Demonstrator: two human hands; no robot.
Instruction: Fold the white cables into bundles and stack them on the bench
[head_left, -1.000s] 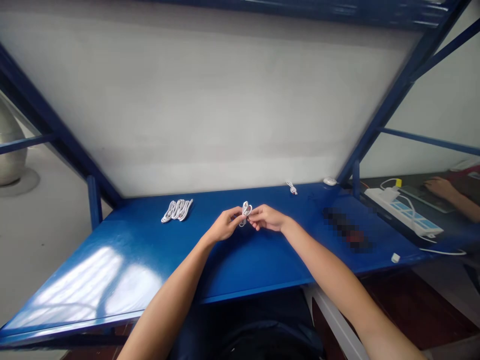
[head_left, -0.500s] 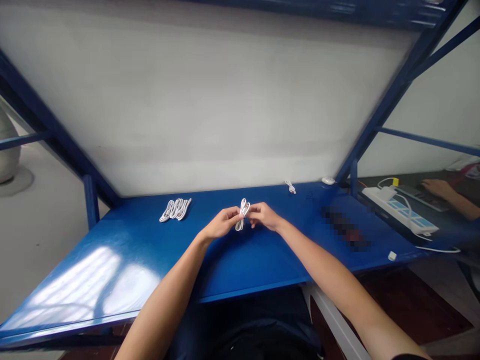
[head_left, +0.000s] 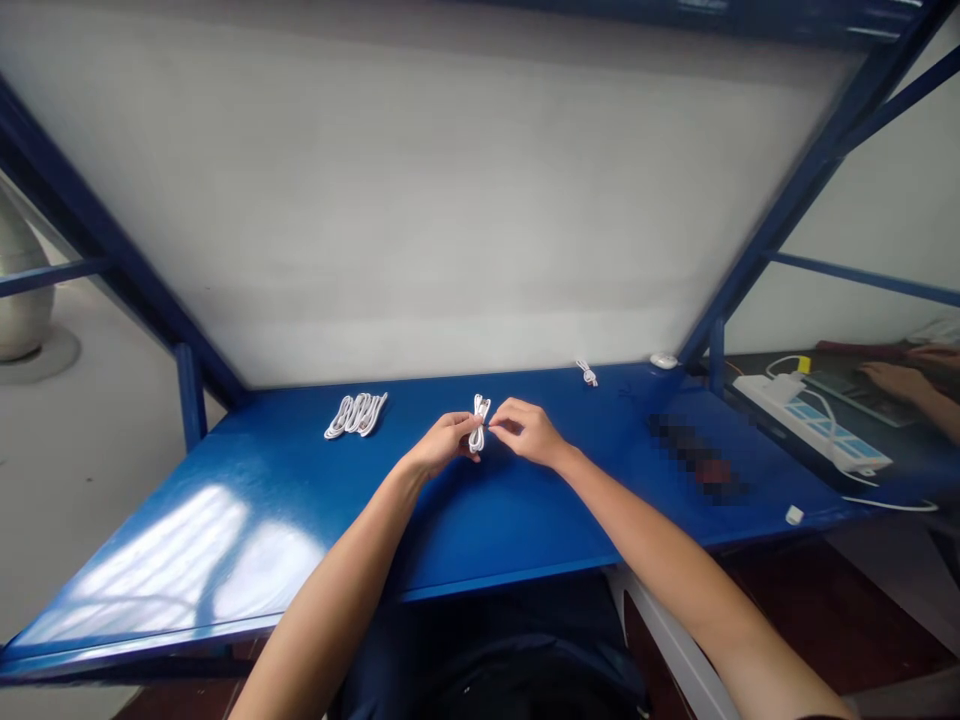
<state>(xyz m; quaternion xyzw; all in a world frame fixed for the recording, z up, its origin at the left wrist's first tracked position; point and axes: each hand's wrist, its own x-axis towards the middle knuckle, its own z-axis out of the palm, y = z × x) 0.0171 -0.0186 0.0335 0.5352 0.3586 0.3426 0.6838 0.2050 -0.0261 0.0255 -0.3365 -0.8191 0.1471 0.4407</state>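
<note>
Hands (head_left: 442, 443) (head_left: 531, 434) at cable (head_left: 478, 426), well inside front tbl edge (head_left: 510, 581); room L/R.

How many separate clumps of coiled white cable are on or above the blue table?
3: one clump at the left, perhaps several coils; one held coil in the left hand; one small coil at the back, farther right. More could be hidden.

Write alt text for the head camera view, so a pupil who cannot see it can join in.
A person's left hand holds a bundled white cable above a blue table, while the right hand pinches what looks like a thin dark tie beside it. Other coiled white cables lie to the left.
</note>
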